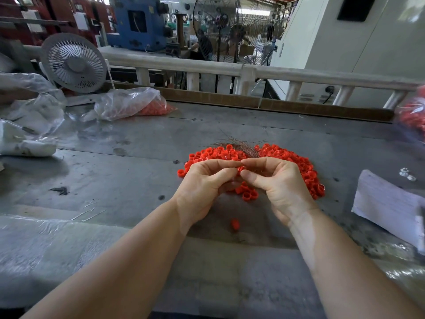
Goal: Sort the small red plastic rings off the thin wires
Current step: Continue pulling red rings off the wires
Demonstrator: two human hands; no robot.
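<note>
Single head-worn view: looks forward and down, close over the grey table [119, 157]; far edge and railing [174, 65] beyond.

this is a factory floor or production workshop. a worn, scratched metal workbench [119, 143] fills the foreground, edged by a pale railing [207, 65]. beyond it stand a blue industrial machine [138, 21], a large white machine housing [345, 47] and several big wire-caged floor fans [236, 31]. a small white desk fan [74, 63] sits on the bench by clear plastic bags [128, 102] of red parts (bulk stock, loosely heaped). the hall stretches far back under a high roof.
</note>
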